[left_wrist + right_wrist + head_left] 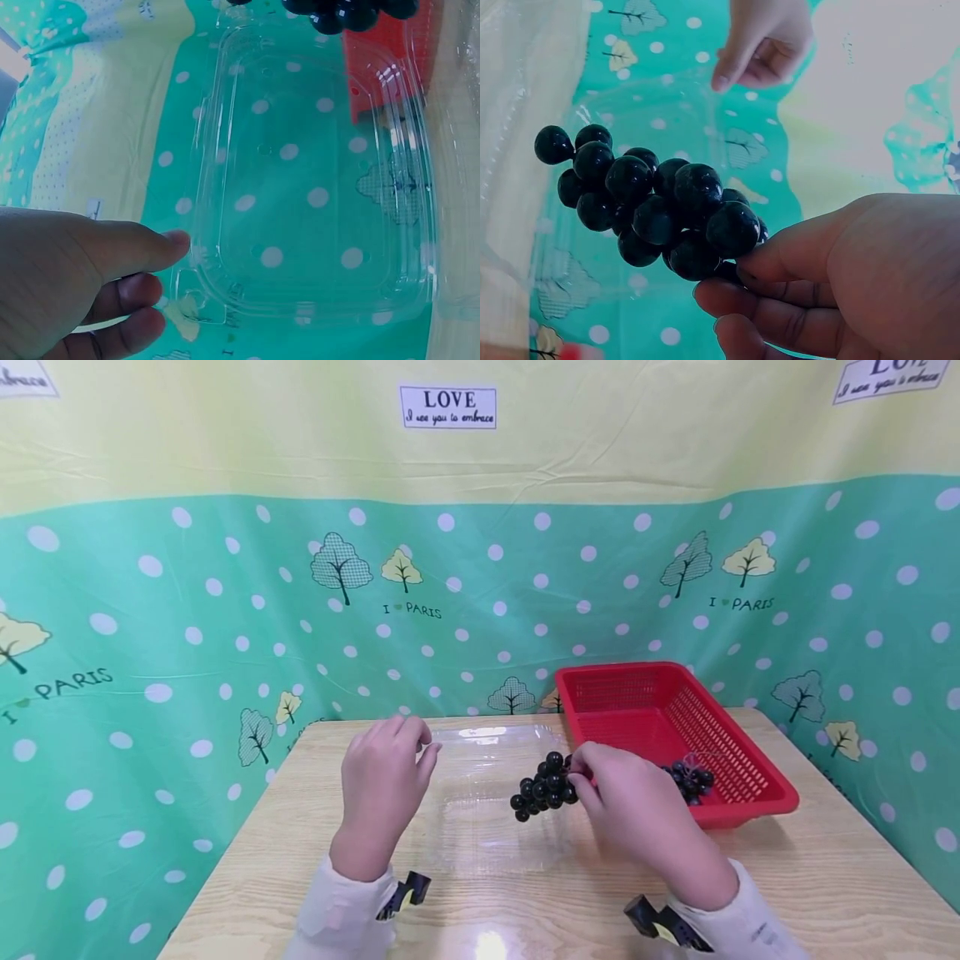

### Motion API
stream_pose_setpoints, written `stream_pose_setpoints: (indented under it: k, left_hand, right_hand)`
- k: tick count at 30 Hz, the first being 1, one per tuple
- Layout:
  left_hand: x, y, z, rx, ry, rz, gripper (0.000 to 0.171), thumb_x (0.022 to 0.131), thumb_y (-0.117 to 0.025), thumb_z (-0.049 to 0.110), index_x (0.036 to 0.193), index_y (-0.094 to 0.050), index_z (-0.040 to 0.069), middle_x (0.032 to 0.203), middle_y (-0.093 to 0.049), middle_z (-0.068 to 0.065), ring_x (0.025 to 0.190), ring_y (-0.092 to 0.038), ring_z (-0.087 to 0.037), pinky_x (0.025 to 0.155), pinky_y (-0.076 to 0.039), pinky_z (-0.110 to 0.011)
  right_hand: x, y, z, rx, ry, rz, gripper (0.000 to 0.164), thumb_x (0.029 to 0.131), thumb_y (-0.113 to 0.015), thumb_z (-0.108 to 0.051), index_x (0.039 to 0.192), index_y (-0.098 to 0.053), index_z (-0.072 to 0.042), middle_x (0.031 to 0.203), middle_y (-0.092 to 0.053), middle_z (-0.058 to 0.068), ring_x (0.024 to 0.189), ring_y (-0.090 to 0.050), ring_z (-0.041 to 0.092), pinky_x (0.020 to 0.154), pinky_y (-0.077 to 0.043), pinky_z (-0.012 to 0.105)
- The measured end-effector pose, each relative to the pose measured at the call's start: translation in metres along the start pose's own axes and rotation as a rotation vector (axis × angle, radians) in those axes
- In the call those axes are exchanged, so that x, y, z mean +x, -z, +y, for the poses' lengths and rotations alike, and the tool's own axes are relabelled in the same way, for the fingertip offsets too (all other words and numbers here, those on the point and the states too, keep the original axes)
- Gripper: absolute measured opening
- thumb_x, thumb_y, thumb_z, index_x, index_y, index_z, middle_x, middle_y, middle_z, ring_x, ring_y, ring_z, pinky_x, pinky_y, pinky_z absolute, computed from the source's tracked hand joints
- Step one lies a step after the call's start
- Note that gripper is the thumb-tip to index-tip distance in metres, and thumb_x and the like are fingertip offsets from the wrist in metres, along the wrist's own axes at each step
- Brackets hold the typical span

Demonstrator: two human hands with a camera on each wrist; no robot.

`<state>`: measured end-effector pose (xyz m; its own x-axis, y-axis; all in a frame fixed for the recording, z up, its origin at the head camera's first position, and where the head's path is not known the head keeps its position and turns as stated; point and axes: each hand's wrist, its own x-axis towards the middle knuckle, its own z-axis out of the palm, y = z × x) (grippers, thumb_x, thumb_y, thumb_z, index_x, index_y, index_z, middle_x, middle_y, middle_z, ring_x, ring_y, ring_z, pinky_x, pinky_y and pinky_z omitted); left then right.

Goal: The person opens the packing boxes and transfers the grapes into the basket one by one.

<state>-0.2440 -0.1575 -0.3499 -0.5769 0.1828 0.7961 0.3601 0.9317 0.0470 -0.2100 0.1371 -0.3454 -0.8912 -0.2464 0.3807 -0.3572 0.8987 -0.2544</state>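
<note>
A bunch of dark grapes [546, 787] hangs tilted from my right hand [637, 802], whose thumb and fingers pinch it at its stem end. In the right wrist view the bunch [660, 202] points away from the fingertips. Below and behind it stands a clear plastic clamshell box [498, 835], its lid [300, 187] raised at the back. My left hand [382, 785] is at the lid's left edge, fingers loosely bent with nothing between them. Its thumb tip lies close to the lid's corner; whether it touches, I cannot tell.
A red plastic basket [750, 752] stands at the right of the wooden table [255, 877]. Inside it lies another bunch of dark grapes [688, 779], partly behind my right hand. A green and yellow patterned cloth [465, 560] hangs along the back.
</note>
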Motion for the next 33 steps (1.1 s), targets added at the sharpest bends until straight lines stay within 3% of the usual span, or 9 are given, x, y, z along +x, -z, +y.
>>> stream_pose_setpoints:
  k: [8, 20, 33]
  left_hand:
    - [0.0, 0.001, 0.001, -0.01, 0.016, -0.014, 0.017, 0.082, -0.087, 0.013, 0.081, -0.07, 0.014, 0.074, -0.07, 0.002, 0.062, -0.062, -0.018, 0.054, -0.042, -0.033]
    - [0.001, 0.001, 0.0, -0.01, 0.015, -0.014, 0.015, 0.081, -0.085, 0.01, 0.081, -0.071, 0.015, 0.076, -0.072, 0.001, 0.063, -0.065, -0.019, 0.055, -0.047, -0.035]
    - [0.0, 0.0, -0.001, -0.016, 0.006, 0.0, 0.015, 0.08, -0.084, 0.008, 0.08, -0.07, 0.014, 0.079, -0.071, 0.0, 0.054, -0.058, -0.019, 0.049, -0.045, -0.034]
  right_hand:
    - [-0.002, 0.021, 0.011, 0.04, -0.072, 0.024, 0.02, 0.092, -0.079, -0.026, 0.104, -0.065, -0.019, 0.082, -0.065, -0.006, 0.062, -0.054, 0.01, 0.058, -0.048, 0.026]
    - [-0.004, 0.044, 0.035, 0.086, -0.132, 0.069, 0.022, 0.091, -0.079, -0.019, 0.107, -0.064, -0.016, 0.088, -0.07, 0.002, 0.065, -0.059, 0.014, 0.062, -0.055, 0.032]
    - [-0.001, 0.053, 0.07, 0.108, -0.242, 0.091, 0.02, 0.099, -0.069, -0.023, 0.114, -0.062, -0.011, 0.079, -0.066, 0.004, 0.064, -0.053, 0.02, 0.055, -0.045, 0.031]
